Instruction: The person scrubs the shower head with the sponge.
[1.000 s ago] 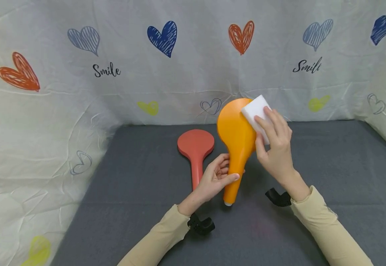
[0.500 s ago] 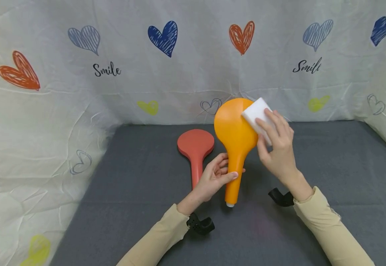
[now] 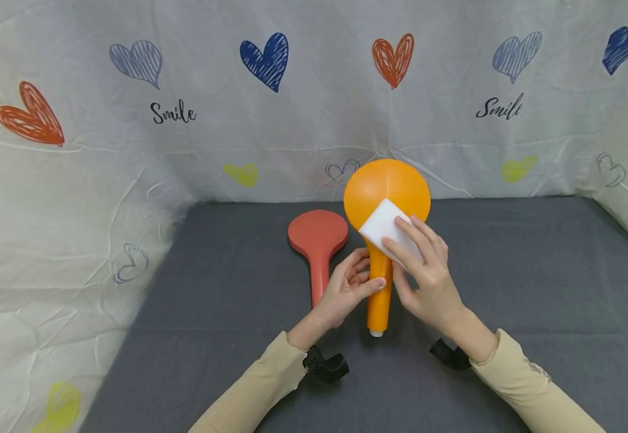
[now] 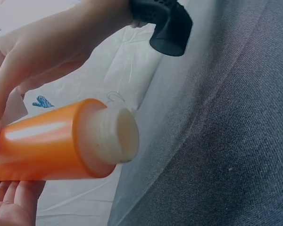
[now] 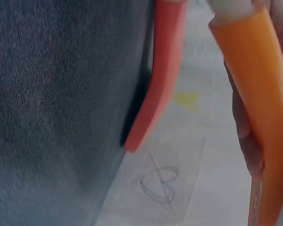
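Note:
My left hand (image 3: 346,291) grips the handle of an orange shower head (image 3: 386,180), thumb across its front, holding it upright above the table. The handle's lower end has a white threaded connector (image 4: 114,134), seen close in the left wrist view. With my right hand (image 3: 427,276) I hold a white sponge (image 3: 386,225) against the front of the shower head, where the round head narrows into the handle. The sponge hides that part. Left of these, a red shower head (image 3: 318,231) lies on the table, its lower handle hidden behind my left hand.
A dark grey cloth covers the table (image 3: 227,288). Behind it and at the sides hangs a pale sheet (image 3: 314,120) printed with hearts and the word Smile. Black wrist mounts (image 3: 327,367) are on both forearms.
My right hand has moved the sponge down and left, from the head's upper right edge to the neck. The orange shower head has turned slightly to face forward; the red one is still.

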Tool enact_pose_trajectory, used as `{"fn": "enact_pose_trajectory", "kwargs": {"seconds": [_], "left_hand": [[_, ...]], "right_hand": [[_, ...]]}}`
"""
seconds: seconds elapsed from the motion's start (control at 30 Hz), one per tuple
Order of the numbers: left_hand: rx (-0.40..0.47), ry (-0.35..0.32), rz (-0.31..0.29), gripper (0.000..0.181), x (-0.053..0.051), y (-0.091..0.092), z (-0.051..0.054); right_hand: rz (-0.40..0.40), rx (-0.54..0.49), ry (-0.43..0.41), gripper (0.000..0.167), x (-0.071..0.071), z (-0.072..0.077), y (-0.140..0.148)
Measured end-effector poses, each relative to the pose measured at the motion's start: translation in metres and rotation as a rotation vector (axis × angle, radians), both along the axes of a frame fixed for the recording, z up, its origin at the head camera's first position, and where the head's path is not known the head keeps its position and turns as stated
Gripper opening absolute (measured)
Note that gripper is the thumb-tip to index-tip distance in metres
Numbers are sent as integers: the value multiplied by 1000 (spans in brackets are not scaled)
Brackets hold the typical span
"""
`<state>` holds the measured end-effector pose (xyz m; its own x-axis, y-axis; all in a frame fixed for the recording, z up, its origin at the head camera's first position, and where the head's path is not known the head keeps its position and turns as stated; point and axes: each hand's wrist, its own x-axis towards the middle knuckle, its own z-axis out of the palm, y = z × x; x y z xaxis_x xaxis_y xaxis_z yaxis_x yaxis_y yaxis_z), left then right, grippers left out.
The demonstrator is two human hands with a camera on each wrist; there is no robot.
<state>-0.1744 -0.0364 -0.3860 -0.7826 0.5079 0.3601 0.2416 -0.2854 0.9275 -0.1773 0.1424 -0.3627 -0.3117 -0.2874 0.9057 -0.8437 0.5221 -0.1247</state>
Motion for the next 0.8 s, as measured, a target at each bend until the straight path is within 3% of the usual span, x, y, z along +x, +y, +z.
{"fn": "enact_pose_trajectory", "kwargs": {"seconds": [0.07, 0.27, 0.37, 0.47, 0.67, 0.8], "left_hand": [[9, -11, -8, 52, 0, 0, 0], [24, -46, -54, 50, 3, 1, 1], [10, -45, -53, 48, 4, 2, 2], [-13, -24, -25, 47, 4, 2, 2], [-131, 67, 116, 51, 5, 5, -2], [-175, 86, 129, 51, 6, 6, -4]], "right_hand": [[-2, -12, -4, 31, -3, 1, 2], [-132, -171, -54, 32, -24, 13, 24], [-154, -210, -71, 32, -28, 16, 27], [-126, -148, -58, 33, -22, 14, 18], [-53, 140, 39, 34, -5, 9, -11], [-53, 188, 65, 34, -11, 18, -12]]}}
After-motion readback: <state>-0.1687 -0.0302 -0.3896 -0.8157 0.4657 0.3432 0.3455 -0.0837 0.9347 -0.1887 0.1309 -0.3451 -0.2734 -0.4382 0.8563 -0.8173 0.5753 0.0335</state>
